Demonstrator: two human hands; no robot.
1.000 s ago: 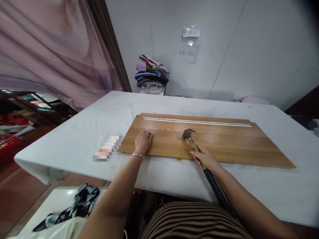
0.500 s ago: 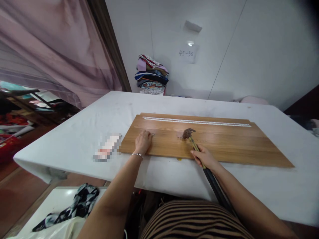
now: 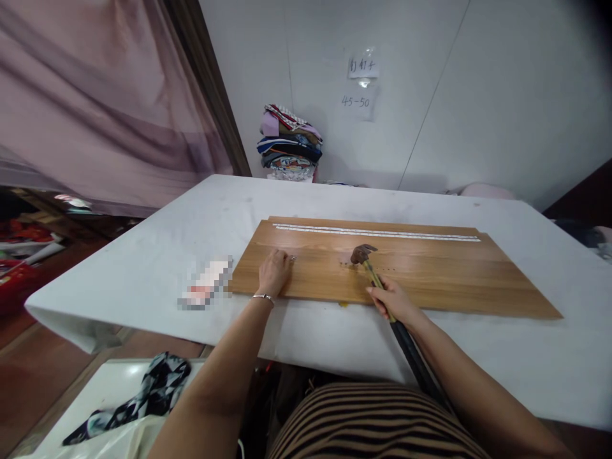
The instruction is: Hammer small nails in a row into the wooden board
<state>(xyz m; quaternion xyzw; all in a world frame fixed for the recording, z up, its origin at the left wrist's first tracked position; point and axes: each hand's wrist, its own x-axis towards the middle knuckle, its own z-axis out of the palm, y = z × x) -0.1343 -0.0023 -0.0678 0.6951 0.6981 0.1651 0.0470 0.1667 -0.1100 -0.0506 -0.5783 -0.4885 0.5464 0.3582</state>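
Note (image 3: 363, 67) lowered; hammer (image 3: 403, 339) in right grip (image 3: 392, 298).

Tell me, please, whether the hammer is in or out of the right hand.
In: the right hand is wrapped around the hammer on its yellow shaft.

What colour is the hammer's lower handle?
Black; the lower handle shows best in the head view.

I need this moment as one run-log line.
left hand: on wooden board, beside small metal pieces, grip unclear; right hand: holds hammer
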